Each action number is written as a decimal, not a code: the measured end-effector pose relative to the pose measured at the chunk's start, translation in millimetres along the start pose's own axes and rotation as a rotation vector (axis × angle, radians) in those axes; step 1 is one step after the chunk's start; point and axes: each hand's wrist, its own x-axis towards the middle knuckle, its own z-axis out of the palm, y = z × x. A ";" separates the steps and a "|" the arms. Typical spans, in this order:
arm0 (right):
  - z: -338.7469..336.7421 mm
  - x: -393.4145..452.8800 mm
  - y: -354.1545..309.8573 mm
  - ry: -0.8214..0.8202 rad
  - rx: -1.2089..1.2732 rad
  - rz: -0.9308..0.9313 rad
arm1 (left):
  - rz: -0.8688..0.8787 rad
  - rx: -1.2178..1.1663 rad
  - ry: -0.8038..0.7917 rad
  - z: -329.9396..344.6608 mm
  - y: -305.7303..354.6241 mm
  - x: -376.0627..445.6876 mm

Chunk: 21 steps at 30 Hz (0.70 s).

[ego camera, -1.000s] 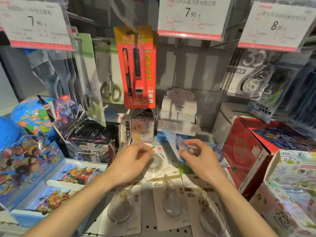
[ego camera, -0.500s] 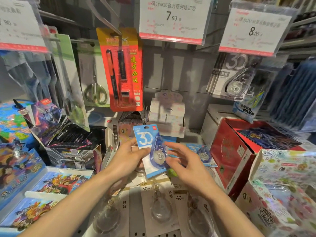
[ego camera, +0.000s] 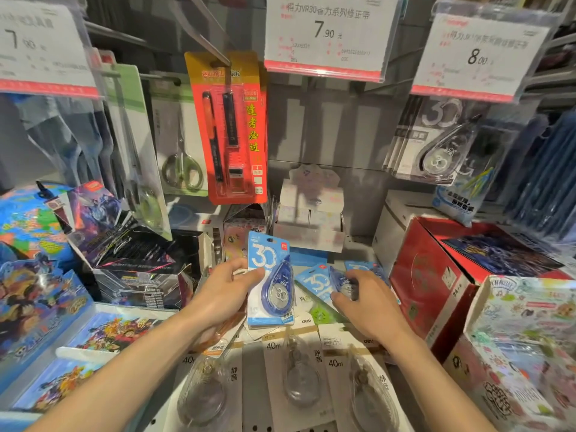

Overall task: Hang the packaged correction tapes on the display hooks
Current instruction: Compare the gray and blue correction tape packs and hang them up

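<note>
Down on the cluttered shelf, gathering stage, nothing hung yet. Left hand (ego camera: 223, 293) raised slightly, palm turned inward, thumb pinching the left edge of an upright blue-and-white carded correction tape marked 30 (ego camera: 270, 283), hang slot at the top facing up. Right hand (ego camera: 363, 302) reaching lower and to the right, palm down, fingers (ego camera: 341, 296) curled onto a second blue carded correction tape lying tilted on the pile (ego camera: 318, 283); touching it for sure, whether properly gripped cannot tell. Beyond it, a third blue pack (ego camera: 361, 268) peeking out past the knuckles. Nearer the body, three white-carded clear correction tapes marked 40m (ego camera: 299, 369) lying flat, untouched. Up top, a white price tag reading 7.90 (ego camera: 327, 32) with bare wall below it, likely the target spot, though the hook itself hidden behind the tag. Off to the right, grey 30 packs already hanging (ego camera: 436, 145) under the white 8.00 tag (ego camera: 480, 54). Next move, by the look of it: lift the second pack, stack or hold both, then raise a card and line its slot up with the hook tip. Both forearms extended forward, wrists low, elbows out of frame.
</note>
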 end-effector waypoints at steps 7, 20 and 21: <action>-10.5 -12.2 -16.3 -0.007 0.500 0.041 | -0.036 -0.080 -0.007 -0.6 -2.9 3.3; 15.5 -19.0 -38.2 -0.131 0.764 -0.036 | -0.038 -0.224 -0.145 5.4 1.5 -5.4; 14.6 -19.2 -39.0 -0.147 0.781 -0.032 | -0.034 -0.224 -0.125 5.8 1.2 -5.0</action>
